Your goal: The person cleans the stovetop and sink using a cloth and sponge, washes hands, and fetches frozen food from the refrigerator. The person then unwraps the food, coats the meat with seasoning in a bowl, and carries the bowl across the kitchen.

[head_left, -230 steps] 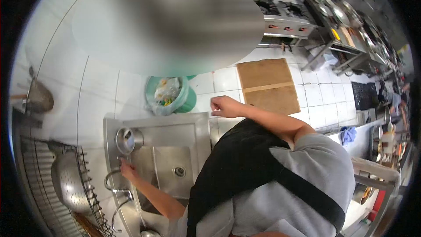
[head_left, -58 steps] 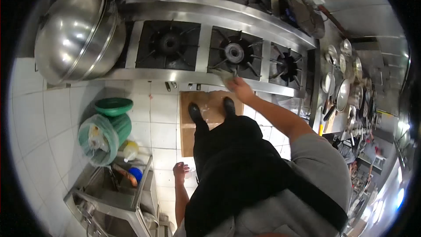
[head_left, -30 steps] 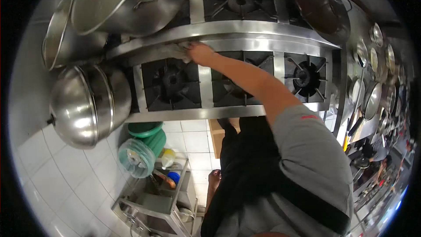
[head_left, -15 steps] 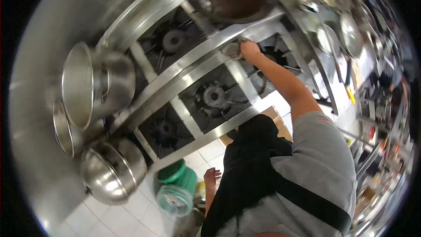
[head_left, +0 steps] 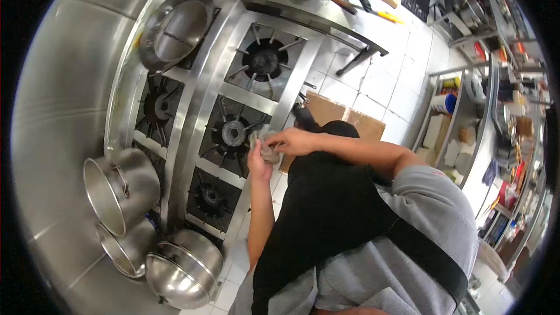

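Head view: cloth (head_left: 270, 156) bunched between 2 hands, near front edge of stove (head_left: 300, 76). Left hand (head_left: 260, 168), right hand (head_left: 296, 142): each grip closed on cloth. Handling, judged: light, soft, limp, non-fragile; dampness unclear. Best hold: thick gathered folds, not loose edges.

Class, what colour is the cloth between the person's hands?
The cloth is grey, best seen in the head view.

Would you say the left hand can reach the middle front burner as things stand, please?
Probably yes: the left hand looks close to the middle front burner, though the cloth in its grip may get in the way.
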